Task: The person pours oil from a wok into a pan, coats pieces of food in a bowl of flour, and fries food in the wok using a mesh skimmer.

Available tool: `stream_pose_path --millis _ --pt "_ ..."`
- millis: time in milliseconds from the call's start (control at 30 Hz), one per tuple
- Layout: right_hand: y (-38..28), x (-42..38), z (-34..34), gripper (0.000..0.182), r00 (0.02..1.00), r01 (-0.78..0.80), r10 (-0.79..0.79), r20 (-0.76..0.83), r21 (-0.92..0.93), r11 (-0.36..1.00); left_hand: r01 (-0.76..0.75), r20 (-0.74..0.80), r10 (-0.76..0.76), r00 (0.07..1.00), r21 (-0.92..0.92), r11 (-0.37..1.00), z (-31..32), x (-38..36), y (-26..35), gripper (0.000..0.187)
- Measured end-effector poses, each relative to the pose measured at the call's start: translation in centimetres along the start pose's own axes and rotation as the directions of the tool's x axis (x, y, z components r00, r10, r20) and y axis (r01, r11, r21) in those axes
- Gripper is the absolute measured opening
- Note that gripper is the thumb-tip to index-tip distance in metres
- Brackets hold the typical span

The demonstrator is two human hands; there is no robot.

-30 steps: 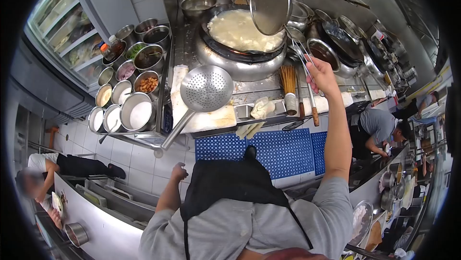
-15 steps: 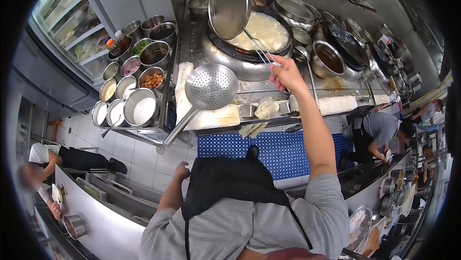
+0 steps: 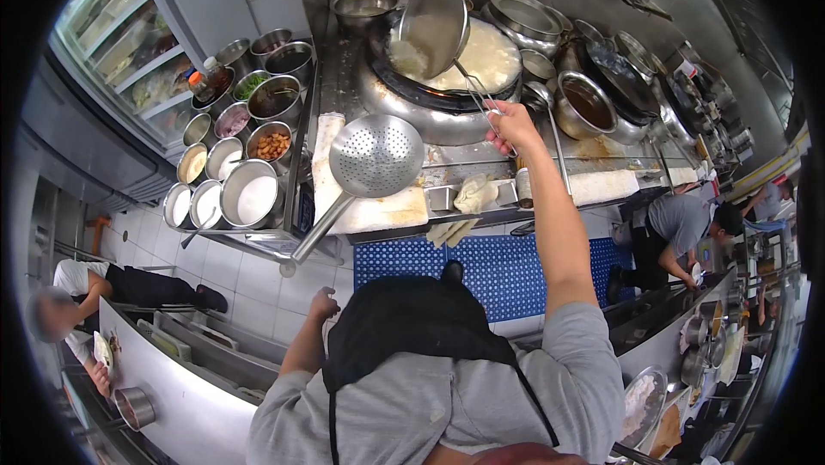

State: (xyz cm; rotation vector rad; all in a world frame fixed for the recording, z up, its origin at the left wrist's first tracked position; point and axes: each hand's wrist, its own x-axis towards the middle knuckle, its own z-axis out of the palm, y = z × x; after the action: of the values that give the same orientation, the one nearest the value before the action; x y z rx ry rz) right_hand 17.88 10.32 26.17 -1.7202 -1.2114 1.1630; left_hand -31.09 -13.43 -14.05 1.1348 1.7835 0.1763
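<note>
Wire skimmer (image 3: 434, 27): round mesh bowl at the far end, wire handle running back and down-right to the right hand (image 3: 509, 121). Long axis goes from upper left, over the wok, to lower right at the hand. Bowl points away from the person, tilted on edge with its lower rim down in the white contents at the wok's left side. A clump of white food sits against that lower rim.

Right hand: fingers wrapped tight around the end of the handle, arm stretched forward over the counter.

Wok (image 3: 447, 65): wide, set in a steel ring, filled with pale white liquid or food.

Left hand (image 3: 324, 303): hangs low beside the body, loosely curled, holding nothing that can be made out, near the tiled floor and well apart from the counter.

Counter front: a large perforated ladle (image 3: 375, 156) rests bowl-up on a white board, handle slanting down-left past the counter edge. A crumpled cloth (image 3: 474, 193) lies just right of it.

Left side: a cluster of round steel containers (image 3: 243, 134) with sauces and chopped ingredients. Right of the wok: a pot of brown liquid (image 3: 589, 106).

Floor: blue mat (image 3: 507, 272) below the counter. One co-worker (image 3: 679, 229) bends at the right, another person (image 3: 82, 293) at lower left.
</note>
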Motion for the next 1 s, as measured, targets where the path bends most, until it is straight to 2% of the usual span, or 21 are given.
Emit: stream_pose_path --millis 100,233,333,400,433,533,567,667,767,867,967,1000 --pt "0.3 0.3 0.9 0.04 0.998 -0.026 0.021 0.052 0.095 0.995 0.037 0.005 -0.037 0.999 -0.017 0.999 -0.7 -0.6 1.7 0.058" --pt "-0.7 -1.0 1.6 0.036 0.984 -0.096 0.035 0.173 0.36 0.928 0.046 0.023 -0.045 0.999 -0.026 0.999 -0.4 -1.3 0.4 0.058" --pt "-0.5 -0.6 1.5 0.026 0.987 -0.111 0.051 0.154 0.41 0.905 0.021 0.015 -0.021 1.0 0.023 1.0 0.4 -0.6 -1.9 0.058" --pt "-0.2 -0.6 2.1 0.032 0.982 -0.1 0.026 0.187 0.403 0.91 0.022 0.009 -0.023 1.0 0.089 0.996 -0.7 -3.7 0.7 0.058" --pt "-0.2 -0.4 2.4 0.035 0.979 -0.093 0.011 0.204 0.398 0.912 0.028 0.002 -0.028 1.0 0.138 0.99 -1.2 -5.0 1.8 0.049" --pt "0.7 -0.1 0.9 0.032 0.97 -0.091 -0.014 0.244 0.417 0.904 -0.148 -0.086 0.167 0.982 0.196 0.969 1.1 0.2 -5.5 0.039" --pt "0.9 -0.2 0.4 0.033 0.965 -0.105 -0.016 0.261 0.443 0.89 -0.141 -0.042 0.147 0.988 0.13 0.981 0.8 0.0 -5.4 0.036" --pt "1.7 -0.9 -1.2 0.034 0.952 -0.136 -0.029 0.305 0.506 0.851 -0.089 -0.083 0.1 0.991 0.131 0.987 1.3 -0.1 -4.7 0.038" --pt "1.7 -2.3 -2.2 0.033 0.952 -0.135 -0.038 0.305 0.526 0.84 -0.045 -0.02 0.048 0.999 0.138 0.989 0.4 -1.5 -1.7 0.04" --pt "1.8 -3.6 -3.5 0.033 0.955 -0.133 -0.035 0.294 0.531 0.837 0.052 0.038 -0.054 0.998 0.043 0.998 0.0 -2.7 2.0 0.043" --pt "1.9 -4.7 -5.5 0.032 0.962 -0.125 -0.042 0.271 0.569 0.813 -0.003 0.045 0.001 0.999 0.046 0.999 0.6 -0.8 2.3 0.046" --pt "1.8 -4.9 -6.5 0.033 0.965 -0.115 -0.045 0.258 0.569 0.814 0.035 0.063 -0.038 0.997 0.05 0.998 0.7 -0.7 3.3 0.047"
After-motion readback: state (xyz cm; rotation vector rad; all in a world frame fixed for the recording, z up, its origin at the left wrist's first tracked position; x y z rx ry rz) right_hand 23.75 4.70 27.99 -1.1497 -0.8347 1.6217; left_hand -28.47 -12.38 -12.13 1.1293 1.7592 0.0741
